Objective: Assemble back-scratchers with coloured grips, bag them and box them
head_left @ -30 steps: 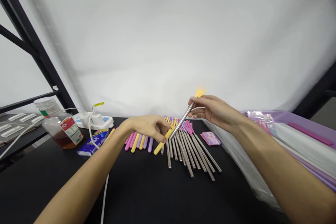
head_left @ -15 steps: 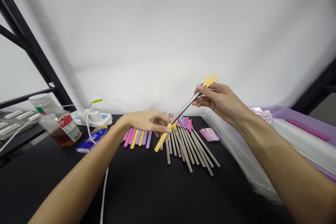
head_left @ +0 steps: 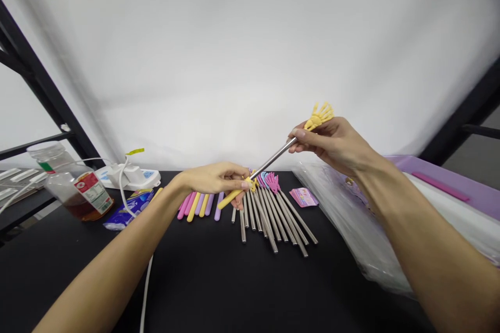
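Observation:
A back scratcher [head_left: 276, 154] with a yellow hand-shaped head, a metal rod and a yellow handle slants between my two hands. My right hand [head_left: 328, 143] is closed on the rod just below the head. Around the upper end of the yellow handle, my left hand [head_left: 221, 181] pinches with thumb and fingers. Beneath, several metal rods with coloured hand-shaped heads [head_left: 273, 182] lie fanned out on the black table [head_left: 219, 281]. To their left, partly behind my left forearm, is a row of pink, yellow and purple handles [head_left: 203, 205].
A stack of pink cards [head_left: 303, 197] lies right of the rods. Clear plastic bags [head_left: 351, 234] and a purple bin [head_left: 476, 187] take up the right side. On the left stand a jar of brown liquid [head_left: 78, 187], a blue packet [head_left: 127, 210] and a white power strip [head_left: 146, 179] with cables.
The scratcher's yellow head has turned its flat side more toward me, and the rod lies at a shallower slant. Both hands keep hold. The view has shifted slightly right.

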The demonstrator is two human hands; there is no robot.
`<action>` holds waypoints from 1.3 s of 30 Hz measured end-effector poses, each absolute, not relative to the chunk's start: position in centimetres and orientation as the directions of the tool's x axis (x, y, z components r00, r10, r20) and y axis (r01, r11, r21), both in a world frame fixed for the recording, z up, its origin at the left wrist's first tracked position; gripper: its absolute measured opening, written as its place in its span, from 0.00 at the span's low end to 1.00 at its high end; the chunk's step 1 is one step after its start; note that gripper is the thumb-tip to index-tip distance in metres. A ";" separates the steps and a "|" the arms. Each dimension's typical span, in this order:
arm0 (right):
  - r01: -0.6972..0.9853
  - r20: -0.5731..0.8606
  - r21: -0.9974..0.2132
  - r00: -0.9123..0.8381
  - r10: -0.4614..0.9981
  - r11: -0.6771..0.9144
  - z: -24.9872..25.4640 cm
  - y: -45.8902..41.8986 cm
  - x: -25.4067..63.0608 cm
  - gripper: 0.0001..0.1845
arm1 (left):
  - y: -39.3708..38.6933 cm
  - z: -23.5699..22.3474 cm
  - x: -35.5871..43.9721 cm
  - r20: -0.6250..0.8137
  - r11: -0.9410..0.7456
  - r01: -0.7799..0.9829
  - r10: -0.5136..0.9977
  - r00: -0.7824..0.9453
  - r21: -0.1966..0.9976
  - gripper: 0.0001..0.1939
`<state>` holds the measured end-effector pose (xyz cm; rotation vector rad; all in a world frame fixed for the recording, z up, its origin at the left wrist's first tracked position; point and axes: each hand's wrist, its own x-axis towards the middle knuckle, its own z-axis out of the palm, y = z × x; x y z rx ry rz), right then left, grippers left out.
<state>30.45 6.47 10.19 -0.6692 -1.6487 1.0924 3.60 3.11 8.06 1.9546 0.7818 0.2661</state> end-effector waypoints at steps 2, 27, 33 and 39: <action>-0.076 0.445 -0.890 -0.364 0.818 0.450 10.4 6.0 30.1 0.15 | 3.0 8.2 3.8 -0.126 -0.303 0.390 0.627 0.769 0.870 0.17; 0.558 -0.167 -0.639 -0.772 0.613 0.529 11.8 5.9 32.9 0.19 | 2.6 8.7 5.0 0.298 -0.709 0.659 0.704 0.644 0.252 0.20; 0.563 -0.113 -0.546 -0.783 0.612 0.621 13.1 5.1 32.8 0.16 | 1.9 8.9 6.3 0.398 -0.761 0.623 0.637 0.661 0.184 0.20; 0.638 -0.100 -0.409 -0.742 0.663 0.652 14.0 3.7 31.7 0.20 | 1.2 8.8 7.7 0.270 -0.667 0.597 0.736 0.621 0.445 0.22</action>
